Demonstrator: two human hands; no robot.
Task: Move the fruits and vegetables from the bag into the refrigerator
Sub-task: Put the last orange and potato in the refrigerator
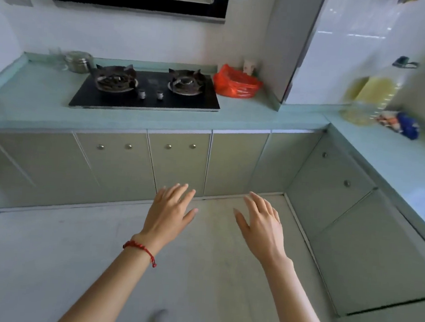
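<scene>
A crumpled red plastic bag [236, 82] sits on the green counter [248, 113], just right of the stove and against the back wall. Its contents are hidden. My left hand [170, 212] and my right hand [261, 222] are stretched out in front of me over the floor, palms down, fingers straight and spread, holding nothing. Both are well short of the counter and the bag. A red string bracelet circles my left wrist. No refrigerator shows in this view.
A black two-burner gas stove [146, 89] is set in the counter, with a glass lidded jar [78, 61] at its far left. A big bottle of yellow oil [371, 97] and a blue packet [402, 123] stand on the right counter wing. Cabinets line both sides below.
</scene>
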